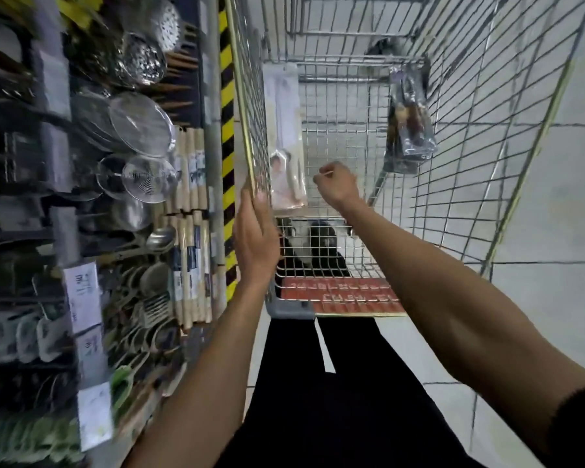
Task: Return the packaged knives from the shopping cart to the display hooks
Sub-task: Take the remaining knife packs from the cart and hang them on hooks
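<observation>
Two packaged knives stand inside the wire shopping cart [487, 163]. A pale package [284, 136] leans against the cart's left wall. A dark package [410, 123] leans against the right wall. My left hand [254, 238] rests on the cart's left rim with its fingers straight. Reaching down into the basket, my right hand [336, 185] has its fingers curled and holds nothing; it hovers just right of the pale package's lower end, apart from it. The display rack [81, 163] on the left is blurred, and I cannot make out its hooks.
The rack holds metal strainers [142, 126], ladles and wooden rolling pins [193, 170]. A yellow and black striped post [227, 130] stands between rack and cart. A red sign [345, 295] covers the cart's near end. Tiled floor lies to the right.
</observation>
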